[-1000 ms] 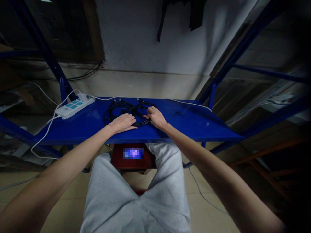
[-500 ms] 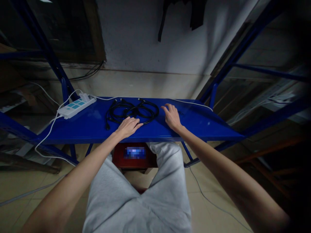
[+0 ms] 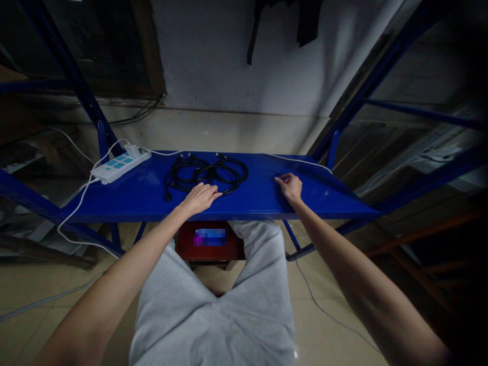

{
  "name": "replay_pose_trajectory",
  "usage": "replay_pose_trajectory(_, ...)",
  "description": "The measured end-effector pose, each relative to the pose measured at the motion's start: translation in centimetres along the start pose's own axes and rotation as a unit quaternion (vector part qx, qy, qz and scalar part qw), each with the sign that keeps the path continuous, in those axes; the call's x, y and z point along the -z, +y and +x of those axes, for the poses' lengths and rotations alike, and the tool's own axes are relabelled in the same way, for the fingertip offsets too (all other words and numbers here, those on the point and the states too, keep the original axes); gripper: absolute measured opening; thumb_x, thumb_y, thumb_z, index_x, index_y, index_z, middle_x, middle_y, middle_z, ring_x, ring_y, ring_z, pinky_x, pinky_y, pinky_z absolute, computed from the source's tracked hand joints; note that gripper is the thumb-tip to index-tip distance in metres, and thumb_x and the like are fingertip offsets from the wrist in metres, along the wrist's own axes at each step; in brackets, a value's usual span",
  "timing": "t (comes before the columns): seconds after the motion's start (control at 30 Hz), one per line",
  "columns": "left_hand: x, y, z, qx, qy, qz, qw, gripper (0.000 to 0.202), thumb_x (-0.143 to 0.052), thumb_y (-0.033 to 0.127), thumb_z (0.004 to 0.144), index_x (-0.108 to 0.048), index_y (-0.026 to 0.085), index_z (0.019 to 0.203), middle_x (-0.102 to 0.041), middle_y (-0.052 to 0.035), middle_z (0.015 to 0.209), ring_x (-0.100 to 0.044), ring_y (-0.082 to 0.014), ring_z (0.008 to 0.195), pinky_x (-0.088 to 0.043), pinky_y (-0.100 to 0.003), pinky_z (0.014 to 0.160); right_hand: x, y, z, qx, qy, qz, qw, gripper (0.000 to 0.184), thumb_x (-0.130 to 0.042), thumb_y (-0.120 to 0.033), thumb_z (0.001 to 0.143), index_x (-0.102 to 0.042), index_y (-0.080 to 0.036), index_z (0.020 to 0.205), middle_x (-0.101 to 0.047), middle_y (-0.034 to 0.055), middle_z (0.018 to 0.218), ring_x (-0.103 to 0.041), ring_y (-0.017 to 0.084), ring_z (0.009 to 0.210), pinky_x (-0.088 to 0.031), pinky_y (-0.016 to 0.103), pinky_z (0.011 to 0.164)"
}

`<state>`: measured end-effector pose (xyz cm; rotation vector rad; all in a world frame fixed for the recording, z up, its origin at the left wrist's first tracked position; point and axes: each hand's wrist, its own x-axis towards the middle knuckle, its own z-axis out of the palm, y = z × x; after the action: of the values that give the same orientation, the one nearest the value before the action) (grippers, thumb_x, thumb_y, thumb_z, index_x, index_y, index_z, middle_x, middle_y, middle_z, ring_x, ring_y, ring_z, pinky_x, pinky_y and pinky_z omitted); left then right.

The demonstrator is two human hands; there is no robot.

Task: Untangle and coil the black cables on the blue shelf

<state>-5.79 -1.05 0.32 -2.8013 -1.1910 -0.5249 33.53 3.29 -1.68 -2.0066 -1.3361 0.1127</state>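
Two coils of black cable [image 3: 238,161] lie side by side on the blue shelf [image 3: 251,203], with their plug ends sticking out at the back and left. My left hand [image 3: 200,197] rests at the front edge of the coils, fingers stretched out and lying flat. To the right of the cables, my right hand [image 3: 290,188] is at the shelf surface with thumb and fingertips pinched together. Some thin dark strips [image 3: 275,175] lie right by those fingertips. What the pinch holds, if anything, is too small to make out.
On the shelf's left end sits a white power strip [image 3: 124,165] with a plug in it. A white cord [image 3: 301,160] runs along the shelf's back edge. Blue uprights [image 3: 333,147] frame both sides. Below the shelf is a reddish-brown stool [image 3: 186,249] with a blurred-out item on it.
My right hand has moved right, away from the cable coils to the thin dark strips, and its fingers have closed into a pinch. The left hand has stayed by the coils.
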Motion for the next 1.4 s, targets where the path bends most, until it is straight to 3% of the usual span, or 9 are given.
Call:
replay_pose_trajectory(0.13,0.1,0.1,-0.1,0.004,-0.003,0.008,1.0,0.039,-0.032,0.044,0.106,-0.059,0.018,0.095,-0.069,-0.0072,0.087,-0.065,-0.0208,0.084,-0.041,-0.034,0.085,-0.1,0.0,-0.1,-0.009,-0.009,0.012,1.0,0.025,-0.07,-0.038,0.079,-0.07,-0.016,0.092,-0.066,0.0078,0.082,-0.057,0.02,0.073,-0.043,0.032,0.07)
replay_pose_trajectory(0.33,0.4,0.3,-0.1,0.004,-0.007,0.009,1.0,0.041,-0.03,0.045,0.107,-0.058,0.018,0.095,-0.069,-0.0074,0.087,-0.065,-0.0209,0.084,-0.041,-0.034,0.083,0.3,-0.3,-0.7,0.013,-0.021,0.0,1.0,0.013,-0.067,-0.029,0.082,-0.07,-0.017,0.086,-0.07,0.0069,0.084,-0.058,0.018,0.073,-0.039,0.028,0.066)
replay_pose_trajectory(0.53,0.1,0.1,-0.2,-0.002,0.008,0.001,1.0,0.04,-0.03,0.045,0.106,-0.058,0.018,0.095,-0.068,-0.007,0.087,-0.064,-0.0202,0.084,-0.041,-0.033,0.083,0.6,-0.3,-0.9,0.012,-0.013,0.032,0.999,0.019,-0.059,-0.033,0.088,-0.069,-0.017,0.088,-0.072,0.0105,0.088,-0.06,0.02,0.077,-0.042,0.029,0.069)
replay_pose_trajectory(0.73,-0.3,-0.1,-0.4,-0.005,0.037,0.001,0.999,0.039,-0.031,0.046,0.106,-0.058,0.02,0.092,-0.067,-0.0071,0.086,-0.062,-0.0219,0.082,-0.041,-0.035,0.082,1.2,0.0,-1.0,-0.032,0.067,0.086,0.994,0.029,-0.045,-0.028,0.093,-0.069,-0.013,0.098,-0.071,0.0137,0.094,-0.061,0.022,0.081,-0.045,0.031,0.079)
replay_pose_trajectory(0.83,-0.2,-0.1,-0.5,-0.002,0.05,0.01,0.999,0.04,-0.03,0.046,0.106,-0.057,0.02,0.09,-0.066,-0.0077,0.086,-0.061,-0.0234,0.085,-0.041,-0.037,0.082,1.1,0.4,-1.0,-0.03,0.086,0.068,0.994,0.031,-0.046,-0.026,0.092,-0.071,-0.011,0.102,-0.069,0.0145,0.096,-0.061,0.024,0.085,-0.046,0.034,0.084)
replay_pose_trajectory(1.07,0.1,0.1,-0.5,0.005,0.043,0.01,0.999,0.04,-0.03,0.045,0.106,-0.055,0.02,0.088,-0.064,-0.0069,0.085,-0.06,-0.0228,0.085,-0.04,-0.037,0.082,0.3,-0.5,-0.9,0.131,0.013,-0.057,0.99,0.033,-0.05,-0.025,0.091,-0.073,-0.019,0.115,-0.062,0.0142,0.117,-0.054,0.029,0.109,-0.044,0.039,0.094)
replay_pose_trajectory(1.2,0.2,0.3,-0.5,0.006,0.04,0.012,0.999,0.04,-0.03,0.045,0.106,-0.056,0.02,0.089,-0.064,-0.0064,0.084,-0.06,-0.0223,0.085,-0.04,-0.036,0.082,-0.1,-1.6,0.1,0.108,0.018,-0.098,0.989,0.035,-0.043,-0.026,0.097,-0.072,-0.018,0.114,-0.062,0.0159,0.117,-0.053,0.029,0.109,-0.043,0.039,0.093)
replay_pose_trajectory(1.4,0.4,0.4,-0.4,0.015,0.03,0.012,0.999,0.043,-0.029,0.046,0.106,-0.058,0.019,0.091,-0.064,-0.0071,0.087,-0.06,-0.0217,0.086,-0.041,-0.036,0.084,-0.7,-1.5,1.7,0.065,0.002,-0.113,0.991,0.026,-0.058,-0.035,0.092,-0.073,-0.015,0.098,-0.066,0.0166,0.101,-0.054,0.029,0.1,-0.042,0.039,0.087)
